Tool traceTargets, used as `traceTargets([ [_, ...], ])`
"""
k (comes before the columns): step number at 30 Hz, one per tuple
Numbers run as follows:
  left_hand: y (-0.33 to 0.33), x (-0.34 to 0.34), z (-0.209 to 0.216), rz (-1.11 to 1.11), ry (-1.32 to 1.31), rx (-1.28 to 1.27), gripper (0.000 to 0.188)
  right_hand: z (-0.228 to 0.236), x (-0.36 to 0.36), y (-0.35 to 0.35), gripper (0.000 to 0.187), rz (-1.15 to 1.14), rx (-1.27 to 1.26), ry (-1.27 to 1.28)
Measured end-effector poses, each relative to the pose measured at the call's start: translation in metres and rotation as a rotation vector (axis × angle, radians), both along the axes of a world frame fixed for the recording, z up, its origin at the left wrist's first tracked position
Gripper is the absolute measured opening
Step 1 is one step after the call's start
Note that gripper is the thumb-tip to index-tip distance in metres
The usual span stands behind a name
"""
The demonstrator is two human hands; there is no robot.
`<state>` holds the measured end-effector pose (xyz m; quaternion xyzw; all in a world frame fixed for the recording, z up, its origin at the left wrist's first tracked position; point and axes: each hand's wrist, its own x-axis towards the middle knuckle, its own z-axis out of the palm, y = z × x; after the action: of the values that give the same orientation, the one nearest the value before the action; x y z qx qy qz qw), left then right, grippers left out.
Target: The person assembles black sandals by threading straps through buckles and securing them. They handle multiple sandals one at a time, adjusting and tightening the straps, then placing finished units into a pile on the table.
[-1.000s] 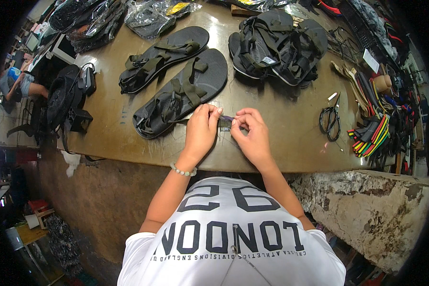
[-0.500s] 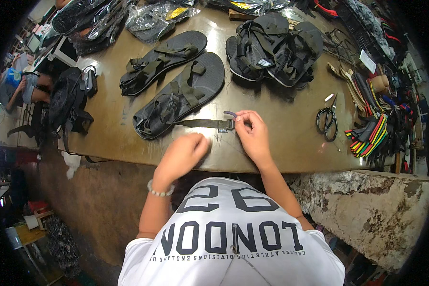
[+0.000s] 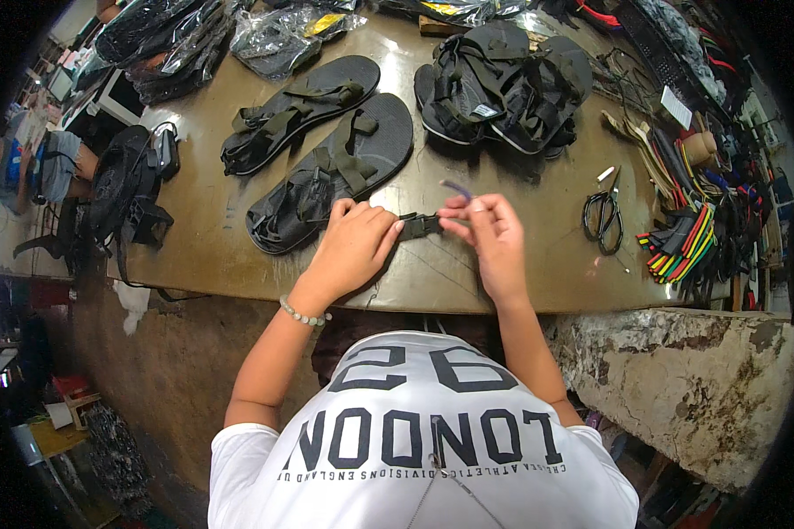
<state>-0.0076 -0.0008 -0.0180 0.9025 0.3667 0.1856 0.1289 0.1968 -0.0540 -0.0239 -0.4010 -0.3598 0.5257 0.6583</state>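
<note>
A black sandal (image 3: 381, 141) with dark olive straps lies before me, its toe pointing away to the right. From its heel side a dark strap with a black buckle (image 3: 421, 226) runs to the right. My left hand (image 3: 353, 242) is closed on the strap beside the heel, its fingertips partly hidden. With thumb and fingers pinched, my right hand (image 3: 494, 236) holds the buckle's far end. A thin dark purplish strip (image 3: 455, 189) sticks up from the right fingers. Behind lies a second matching sandal (image 3: 344, 81).
More sandals (image 3: 494, 88) are piled at the back right. Black scissors (image 3: 603, 216) lie on the right beside a small white stick (image 3: 605, 174) and a bundle of coloured straps (image 3: 679, 242). Plastic-wrapped packages (image 3: 282, 40) line the far edge. Another person (image 3: 62, 159) is at the far left.
My left hand has moved up and right onto the strap. My right hand has shifted slightly right, its fingers now at the buckle's end with the thin strip still held.
</note>
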Motion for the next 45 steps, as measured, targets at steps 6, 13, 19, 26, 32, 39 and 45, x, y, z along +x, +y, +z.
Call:
traceTargets([
  [6,-0.007,0.011,0.007,0.162,-0.071,-0.067,0.015,-0.020,-0.017,0.006,0.019,-0.039,-0.157,-0.280],
  [13,-0.009,0.016,0.009,0.097,-0.271,-0.060,0.020,-0.021,-0.016,0.003,0.019,-0.053,-0.168,-0.334],
  [19,0.006,0.023,0.003,0.134,-0.326,-0.336,0.014,-0.026,-0.018,0.005,0.014,-0.082,-0.111,-0.323],
  [26,-0.010,0.021,-0.013,0.310,-0.459,-0.345,0.016,-0.024,-0.019,0.001,0.008,-0.032,-0.024,-0.367],
  [32,-0.011,0.022,-0.018,0.320,-0.506,-0.336,0.017,-0.019,-0.025,0.001,0.008,-0.069,-0.025,-0.554],
  [39,-0.012,0.023,-0.020,0.314,-0.549,-0.290,0.017,-0.019,-0.029,0.002,0.007,-0.075,0.019,-0.636],
  [45,-0.010,0.021,-0.024,0.317,-0.576,-0.285,0.017,-0.022,-0.027,0.004,0.006,-0.091,-0.076,-0.493],
])
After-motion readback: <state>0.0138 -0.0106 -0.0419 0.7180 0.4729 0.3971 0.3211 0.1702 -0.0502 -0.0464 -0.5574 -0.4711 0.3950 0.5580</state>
